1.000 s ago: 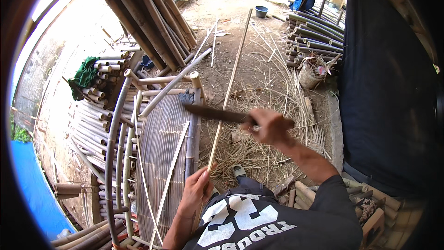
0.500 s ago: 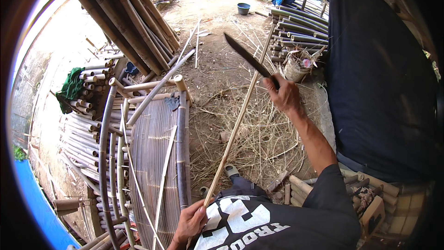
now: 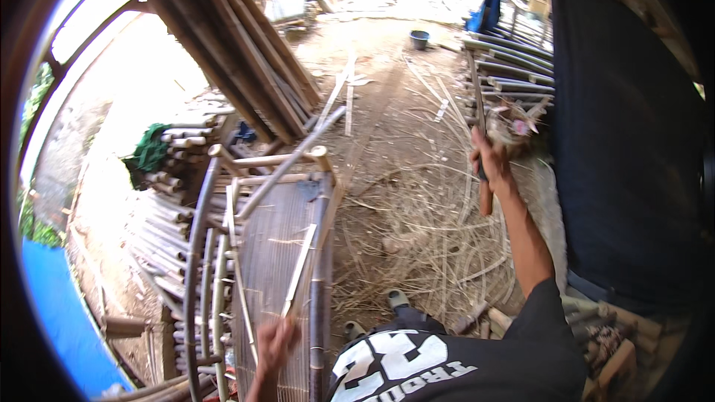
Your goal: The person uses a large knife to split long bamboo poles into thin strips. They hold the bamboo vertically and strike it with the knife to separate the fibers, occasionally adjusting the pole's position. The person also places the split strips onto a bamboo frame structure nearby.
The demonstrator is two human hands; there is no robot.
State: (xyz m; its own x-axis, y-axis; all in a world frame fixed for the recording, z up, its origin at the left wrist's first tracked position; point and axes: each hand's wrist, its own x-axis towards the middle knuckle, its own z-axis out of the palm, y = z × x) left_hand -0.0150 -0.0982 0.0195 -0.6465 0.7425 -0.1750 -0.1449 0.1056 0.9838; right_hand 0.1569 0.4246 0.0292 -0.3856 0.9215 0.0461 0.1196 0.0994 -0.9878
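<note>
In my right hand [image 3: 491,160], a long-bladed knife [image 3: 479,100] is gripped at its brown handle, the dark blade pointing away from me beside the stacked poles. My left hand [image 3: 277,344] is closed and smeared by motion above the slatted bamboo bench [image 3: 264,212]. From it a long bamboo strip [image 3: 328,222] runs forward along the bench's right side, so blurred that its far end fades over the dirt floor. A pale flat strip [image 3: 300,272] lies on the slats near that hand. Another thin strip [image 3: 240,283] slants along the bench's left side.
Bamboo shavings [image 3: 417,246] cover the ground ahead of my feet. Cut poles [image 3: 506,67] are stacked at right beside a black sheet [image 3: 625,141]. Thick bamboo [image 3: 238,45] leans at the far left, above more stacked poles [image 3: 160,227]. A dark bucket [image 3: 419,39] stands farther off.
My left hand has swung left over the bench, carrying the bamboo strip. My right hand has drawn the knife away from the strip to the right, its blade now upright. The view has shifted.
</note>
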